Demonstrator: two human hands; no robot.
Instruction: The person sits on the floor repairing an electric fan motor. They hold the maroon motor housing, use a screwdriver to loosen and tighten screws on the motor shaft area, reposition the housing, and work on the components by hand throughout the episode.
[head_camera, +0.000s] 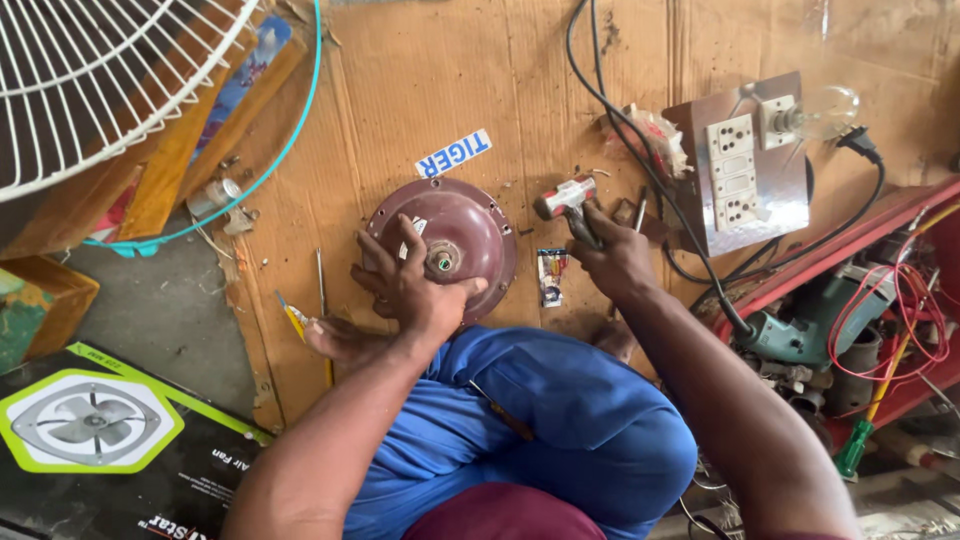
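Two hands: your left hand (415, 290) lies spread on the maroon motor housing (470, 225), fingers apart; your right hand (610, 262) is clamped on the hammer (568, 200).
Housing: flat on the cardboard (420, 100), before your knees.
Tip: I'd press the housing firm and strike squarely near its shaft (442, 262).
Red tray (800, 270): drill (800, 335), red wires (905, 310).

Glossy maroon metal motor cover (455, 235), creased cardboard (420, 90).

one maroon motor housing (455, 240), one hammer (567, 200), one switchboard (745, 170), one bulb (825, 110)
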